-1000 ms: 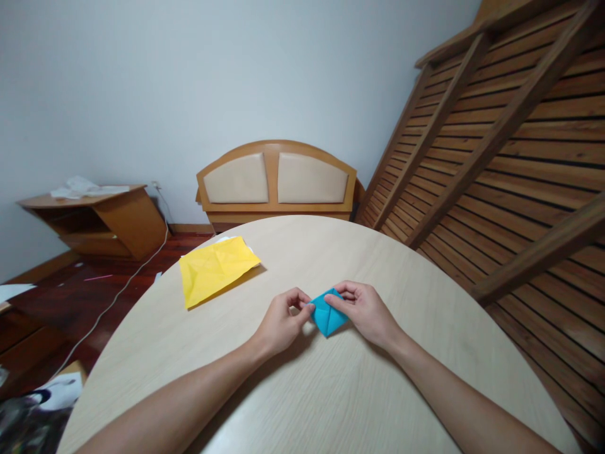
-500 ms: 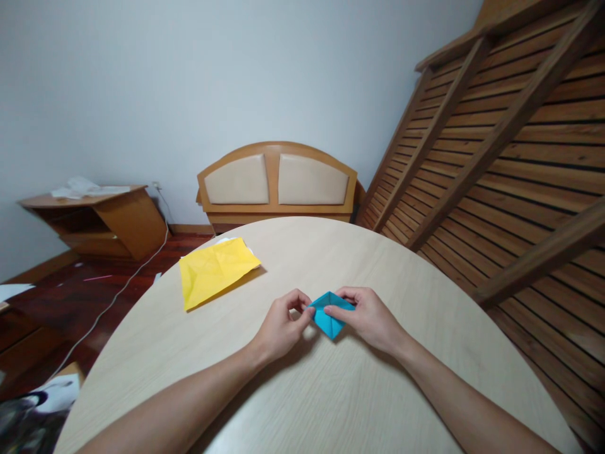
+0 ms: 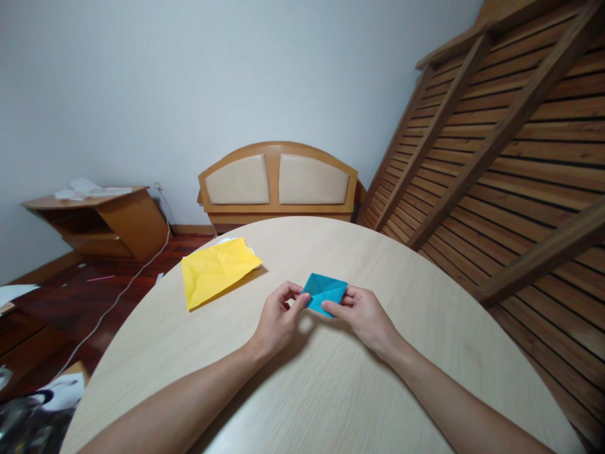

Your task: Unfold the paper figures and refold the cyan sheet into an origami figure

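A small folded piece of blue paper (image 3: 325,290) is held a little above the round table (image 3: 302,384), with crease lines across its face. My left hand (image 3: 283,312) pinches its left corner between thumb and fingers. On the opposite side, my right hand (image 3: 362,312) grips the lower right edge, thumb on top and fingers behind. Farther left lies a sheet of creased yellow paper (image 3: 218,271), with a bit of white showing under its far edge.
Beyond the table stands a wooden headboard (image 3: 274,180) with two cream panels. A slatted wooden frame (image 3: 515,157) leans at the right. A low cabinet (image 3: 123,221) with papers on top is at the left, and a white cable (image 3: 120,293) runs along the floor.
The blue paper has been turned from a point-down diamond to a slanted four-sided shape and raised slightly. Both hands have shifted their hold on it.
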### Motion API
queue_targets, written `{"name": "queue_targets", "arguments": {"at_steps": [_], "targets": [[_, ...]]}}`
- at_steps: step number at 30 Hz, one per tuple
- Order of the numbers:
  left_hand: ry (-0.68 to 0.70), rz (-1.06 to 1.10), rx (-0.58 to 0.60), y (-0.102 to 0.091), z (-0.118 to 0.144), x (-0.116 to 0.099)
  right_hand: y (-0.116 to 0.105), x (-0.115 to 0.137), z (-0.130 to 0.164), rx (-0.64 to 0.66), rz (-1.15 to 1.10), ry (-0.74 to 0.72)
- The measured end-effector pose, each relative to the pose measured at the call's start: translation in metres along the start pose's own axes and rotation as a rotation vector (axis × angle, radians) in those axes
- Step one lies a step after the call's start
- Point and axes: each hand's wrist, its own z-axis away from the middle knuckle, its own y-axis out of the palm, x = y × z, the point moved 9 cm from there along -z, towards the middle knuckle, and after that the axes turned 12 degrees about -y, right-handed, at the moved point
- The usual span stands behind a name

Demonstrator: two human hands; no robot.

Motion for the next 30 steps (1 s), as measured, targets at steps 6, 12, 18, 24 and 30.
{"name": "queue_targets", "arguments": {"at_steps": [6,12,18,24,30], "targets": [[-0.006,0.023,0.006,0.002,0.001,0.001,0.000,0.004,-0.001,0.003,-0.001,-0.015],[-0.029,0.038,-0.049,-0.004,-0.002,0.003,0.001,0.003,0.000,0.020,0.110,-0.011],[0.025,-0.020,0.017,-0.001,-0.002,-0.003,-0.003,0.025,0.000,0.061,0.318,-0.141],[0.240,-0.320,0.051,-0.002,0.001,-0.016,-0.003,0.049,0.007,0.212,0.817,-0.544],[0.501,-0.630,0.189,0.010,0.009,-0.020,0.014,0.040,0.018,0.454,1.229,-0.810]]}}
